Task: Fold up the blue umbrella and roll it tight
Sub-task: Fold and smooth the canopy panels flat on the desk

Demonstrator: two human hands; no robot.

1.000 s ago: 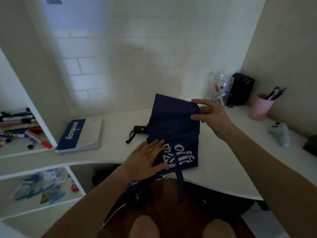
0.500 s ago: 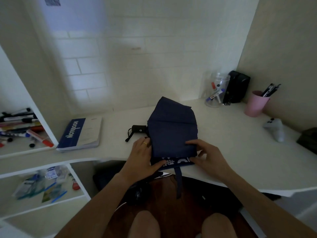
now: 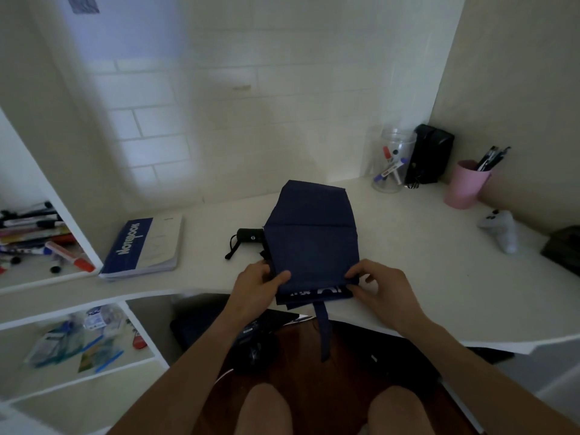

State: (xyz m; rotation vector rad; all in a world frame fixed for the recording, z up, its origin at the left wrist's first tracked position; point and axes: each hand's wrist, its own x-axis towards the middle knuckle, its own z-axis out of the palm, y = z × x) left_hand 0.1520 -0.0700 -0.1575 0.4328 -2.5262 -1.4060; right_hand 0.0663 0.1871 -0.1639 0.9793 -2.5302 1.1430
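1. A white desk with a curved front edge sits in a corner of pale tiled walls; open shelves stand to the left.
2. On the desk: a notebook, a clear jar, a pink cup.
3. The blue umbrella lies flat near the front edge, folded fabric reaching away from the person, its black handle pointing left — a strap hangs off the desk.
4. The left hand and right hand pinch the fabric's near corners, fingers clamped.
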